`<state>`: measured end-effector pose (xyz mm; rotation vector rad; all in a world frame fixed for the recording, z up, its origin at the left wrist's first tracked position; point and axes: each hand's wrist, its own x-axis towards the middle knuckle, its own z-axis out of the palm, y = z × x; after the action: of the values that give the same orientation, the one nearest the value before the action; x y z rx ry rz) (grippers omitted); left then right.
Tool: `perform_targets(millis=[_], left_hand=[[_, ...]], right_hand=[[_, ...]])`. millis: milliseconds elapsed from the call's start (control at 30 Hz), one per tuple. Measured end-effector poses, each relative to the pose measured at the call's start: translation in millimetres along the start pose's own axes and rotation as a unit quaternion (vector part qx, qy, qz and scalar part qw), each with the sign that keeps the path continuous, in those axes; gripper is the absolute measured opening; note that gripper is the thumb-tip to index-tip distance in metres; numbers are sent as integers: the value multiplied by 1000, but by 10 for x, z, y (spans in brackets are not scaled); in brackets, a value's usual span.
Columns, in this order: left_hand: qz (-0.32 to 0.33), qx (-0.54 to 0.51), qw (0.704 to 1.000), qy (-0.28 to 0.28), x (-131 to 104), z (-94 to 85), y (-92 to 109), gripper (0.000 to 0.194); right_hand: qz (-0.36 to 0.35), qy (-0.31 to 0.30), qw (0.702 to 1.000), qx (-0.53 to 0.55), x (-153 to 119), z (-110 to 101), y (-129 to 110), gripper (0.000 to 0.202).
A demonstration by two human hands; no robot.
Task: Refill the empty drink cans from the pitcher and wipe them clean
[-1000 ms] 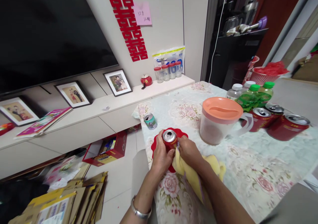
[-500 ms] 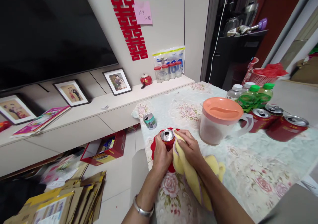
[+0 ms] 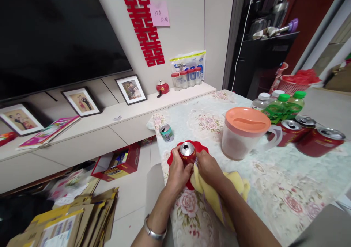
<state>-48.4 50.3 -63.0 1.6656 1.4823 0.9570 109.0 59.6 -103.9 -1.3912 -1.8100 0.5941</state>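
A red drink can (image 3: 187, 150) with an opened silver top stands upright over a red scalloped mat (image 3: 202, 146). My left hand (image 3: 177, 170) is wrapped around the can's left side. On the can's right side, my right hand (image 3: 208, 166) is closed on a yellow cloth (image 3: 211, 199) with a purple edge. Most of the cloth hangs down under my right forearm onto the tablecloth. Just behind the mat stands a small teal can (image 3: 166, 133), its top open.
A pitcher (image 3: 241, 137) with an orange lid stands right of my hands. Beyond it are several red cans (image 3: 319, 143) and green-capped bottles (image 3: 282, 106). Left of the table, a red box (image 3: 117, 163) and flattened cardboard (image 3: 68, 221) lie on the floor.
My right hand and the cloth have moved down from the can's rim to its lower right side. More of the can's top and the mat behind it now shows.
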Motion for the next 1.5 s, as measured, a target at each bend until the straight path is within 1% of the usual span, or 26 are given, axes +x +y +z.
perform_targets(millis=[67, 200, 367, 467, 533, 600, 667, 767, 833, 900, 967, 1033, 1100, 1200, 1300, 1400, 1500], left_hand=[[13, 23, 999, 17, -5, 2, -20, 76], [58, 57, 996, 45, 15, 25, -77, 82], [90, 73, 990, 79, 48, 77, -92, 69], [91, 65, 990, 89, 53, 103, -69, 64], [90, 55, 991, 85, 50, 115, -60, 65], [82, 35, 994, 70, 45, 116, -58, 71], [69, 8, 997, 47, 36, 99, -58, 76], [52, -17, 998, 5, 24, 35, -51, 77], [47, -21, 999, -18, 18, -23, -42, 76], [44, -18, 999, -26, 15, -76, -31, 74], [35, -7, 999, -22, 14, -113, -22, 72], [24, 7, 1000, -15, 13, -130, -15, 72], [26, 17, 999, -5, 16, -133, -14, 77], [48, 29, 998, 12, 29, -113, -24, 83], [60, 41, 997, 35, 50, -66, -47, 78], [72, 38, 995, 62, 67, -8, -73, 71], [72, 24, 996, 56, 70, 14, -81, 73]], right_hand=[[4, 3, 1000, -2, -8, -3, 7, 16], [-4, 41, 999, 31, -1, -51, 9, 30], [-40, 101, 988, 106, 6, -140, -43, 35], [-65, 108, 984, 128, -6, -166, -98, 38], [-73, 103, 984, 127, -6, -158, -116, 41], [-72, 95, 986, 115, 7, -130, -107, 43], [-65, 83, 990, 98, 26, -90, -80, 44], [-55, 59, 995, 67, 40, -28, -31, 45], [-46, 44, 997, 42, 34, 7, -2, 41], [-35, 32, 999, 19, 20, 36, 25, 32], [-25, 26, 999, 4, 4, 56, 49, 24], [-19, 26, 999, 0, -9, 62, 62, 21], [-16, 34, 999, 6, -17, 49, 61, 22], [-15, 63, 997, 37, -17, -4, 30, 28], [-28, 97, 991, 88, -6, -77, -26, 31], [-51, 113, 984, 129, -1, -134, -85, 34], [-68, 114, 981, 139, 1, -145, -109, 37]])
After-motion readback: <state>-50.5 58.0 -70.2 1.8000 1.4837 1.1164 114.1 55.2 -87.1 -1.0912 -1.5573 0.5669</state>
